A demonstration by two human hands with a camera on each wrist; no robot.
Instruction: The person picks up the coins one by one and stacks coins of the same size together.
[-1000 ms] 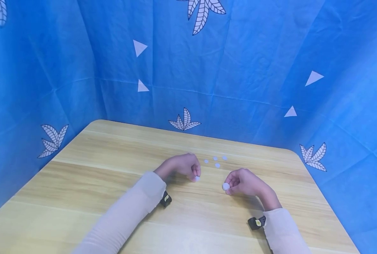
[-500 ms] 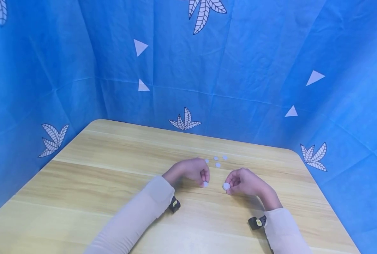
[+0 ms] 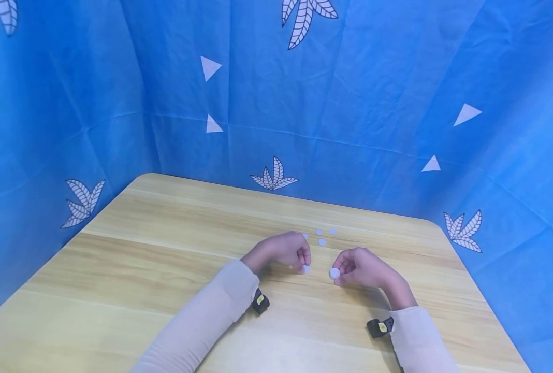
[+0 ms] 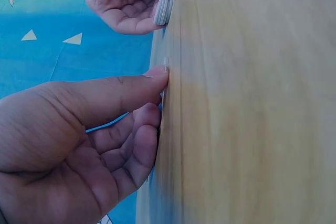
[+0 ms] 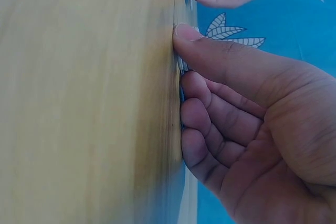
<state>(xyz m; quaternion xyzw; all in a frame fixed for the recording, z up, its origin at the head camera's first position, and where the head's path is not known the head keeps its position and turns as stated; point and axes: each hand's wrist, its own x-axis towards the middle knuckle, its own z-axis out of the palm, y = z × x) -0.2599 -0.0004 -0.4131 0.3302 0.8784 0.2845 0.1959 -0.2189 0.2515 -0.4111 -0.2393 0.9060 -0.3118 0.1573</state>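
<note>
My left hand [image 3: 286, 250] pinches a thin white disc [image 3: 306, 269] at the table surface, the other fingers curled in. In the left wrist view that disc [image 4: 166, 61] shows edge-on at the thumb tip. Just to the right, my right hand [image 3: 362, 267] grips a short stack of white discs [image 3: 334, 273] between thumb and fingers. Seen from the left wrist, the stack [image 4: 164, 11] shows several thin layers standing on the table. A small gap separates the single disc from the stack. In the right wrist view my thumb [image 5: 210, 51] covers most of the stack.
Several loose white discs [image 3: 322, 242] lie flat on the wooden table [image 3: 164, 248] beyond my hands, one partly behind the left hand. Blue cloth [image 3: 267, 93] with leaf and triangle prints hangs along the table's far and side edges. A black wrist camera [image 3: 260, 301] sits at the left cuff.
My left hand has slid right and slightly nearer to me with its disc, closing in on the stack. The right hand keeps its grip in nearly the same place.
</note>
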